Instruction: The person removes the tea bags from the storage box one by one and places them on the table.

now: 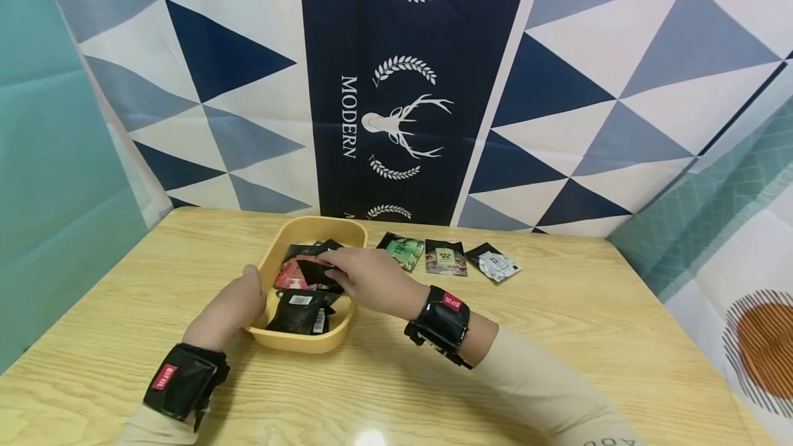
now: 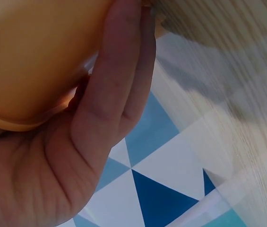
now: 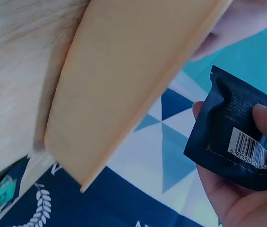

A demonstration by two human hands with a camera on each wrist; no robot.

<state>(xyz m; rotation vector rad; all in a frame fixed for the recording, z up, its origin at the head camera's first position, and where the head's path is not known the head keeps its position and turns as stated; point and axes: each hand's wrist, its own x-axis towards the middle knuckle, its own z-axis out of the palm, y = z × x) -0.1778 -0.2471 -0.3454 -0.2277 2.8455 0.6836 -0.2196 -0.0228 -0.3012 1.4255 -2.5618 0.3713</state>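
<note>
A yellow plastic bin stands on the table with several small black packets and a red-patterned packet inside. My left hand holds the bin's left side; in the left wrist view its fingers lie along the outer wall. Over the bin, my right hand pinches a black packet between thumb and fingers. That packet's barcode side shows in the right wrist view. Some of the bin's contents are hidden behind the right hand.
Right of the bin, near the table's back edge, lie a green packet, a brown-patterned packet and a white-patterned packet in a row. A patterned cloth hangs behind the wooden table.
</note>
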